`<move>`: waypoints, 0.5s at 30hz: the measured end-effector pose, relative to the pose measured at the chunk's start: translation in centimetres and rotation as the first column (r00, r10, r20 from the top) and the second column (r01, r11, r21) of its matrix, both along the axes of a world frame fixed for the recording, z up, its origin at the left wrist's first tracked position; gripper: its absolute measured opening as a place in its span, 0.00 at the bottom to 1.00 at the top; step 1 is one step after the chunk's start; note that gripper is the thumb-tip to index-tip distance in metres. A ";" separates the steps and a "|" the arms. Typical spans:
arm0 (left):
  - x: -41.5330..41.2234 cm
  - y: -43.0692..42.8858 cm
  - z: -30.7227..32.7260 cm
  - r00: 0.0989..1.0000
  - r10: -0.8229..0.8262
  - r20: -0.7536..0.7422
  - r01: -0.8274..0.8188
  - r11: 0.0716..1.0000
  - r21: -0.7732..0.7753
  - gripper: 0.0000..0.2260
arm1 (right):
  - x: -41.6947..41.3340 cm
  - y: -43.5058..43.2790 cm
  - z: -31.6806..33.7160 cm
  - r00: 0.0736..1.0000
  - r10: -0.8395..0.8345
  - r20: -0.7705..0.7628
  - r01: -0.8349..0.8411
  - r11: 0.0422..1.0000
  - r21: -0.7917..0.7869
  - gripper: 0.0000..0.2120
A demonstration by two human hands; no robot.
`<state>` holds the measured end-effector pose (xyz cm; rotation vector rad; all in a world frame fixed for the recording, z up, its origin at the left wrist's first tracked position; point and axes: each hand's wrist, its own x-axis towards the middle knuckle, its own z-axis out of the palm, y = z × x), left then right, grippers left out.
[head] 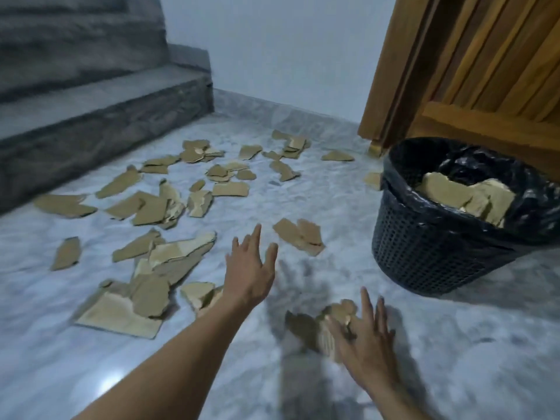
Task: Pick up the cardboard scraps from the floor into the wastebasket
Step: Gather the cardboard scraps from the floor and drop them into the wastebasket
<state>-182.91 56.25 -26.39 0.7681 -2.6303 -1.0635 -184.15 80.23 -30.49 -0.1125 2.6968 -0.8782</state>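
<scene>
Scraps (321,325) lie just beside right hand (368,344), left of it.

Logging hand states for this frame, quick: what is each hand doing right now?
Left hand: open, fingers spread, holding nothing.
Right hand: open, fingers spread over cardboard scraps on the floor; no grip closed on them yet.

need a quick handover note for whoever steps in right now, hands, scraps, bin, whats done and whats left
Left hand: open, empty, reaching over the floor.
Right hand: fingers spread, open, against a small clump of scraps, not gripping it.
Wastebasket: at right by the wooden door, black liner, a few pieces already inside.
Left to do: most of the cardboard scraps, spread from the steps to the basket.
</scene>
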 end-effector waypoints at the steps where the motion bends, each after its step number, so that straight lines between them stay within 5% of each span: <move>1: 2.0 -2.0 -1.4 0.997 0.049 0.053 -0.044 0.996 -0.076 0.32 | 0.4 -1.4 -1.0 0.990 0.143 0.011 -0.143 0.980 0.139 0.55; 4: 7.5 -6.9 -4.8 0.961 0.158 0.227 -0.110 0.971 -0.210 0.41 | 0.5 -5.1 -2.9 0.944 0.329 0.006 -0.298 0.848 0.438 0.56; 6: 10.3 -9.3 -6.1 0.928 0.216 0.303 -0.109 0.936 -0.334 0.47 | -0.6 -7.3 -3.5 0.940 0.336 -0.060 -0.266 0.831 0.489 0.54; 10: 13.7 -13.3 -7.5 0.864 0.381 0.330 -0.226 0.878 -0.423 0.56 | -5.5 -10.7 -4.1 0.928 0.301 -0.219 -0.211 0.911 0.355 0.54; 15: 14.3 -18.2 -8.5 0.842 0.346 0.413 -0.226 0.923 -0.312 0.57 | -14.4 -16.1 -6.2 0.955 0.268 -0.128 -0.245 0.954 0.171 0.44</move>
